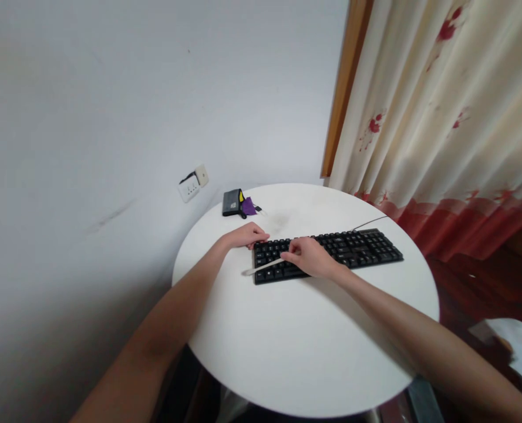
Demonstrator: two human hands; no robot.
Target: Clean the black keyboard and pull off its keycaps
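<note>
A black keyboard (353,247) lies across the round white table (296,341). My left hand (246,235) rests at the keyboard's left end, fingers curled against its corner. My right hand (310,257) sits over the left half of the keys, pinched shut on a thin pale stick-like tool (263,268). The tool points left, and its tip reaches past the keyboard's left edge. I cannot make out what kind of tool it is.
A small dark pouch (232,202) with yellow and purple bits lies at the table's far edge by the wall. A wall socket (194,182) is behind it. The keyboard's cable (369,222) runs toward the cream, red-patterned curtain (441,117) on the right.
</note>
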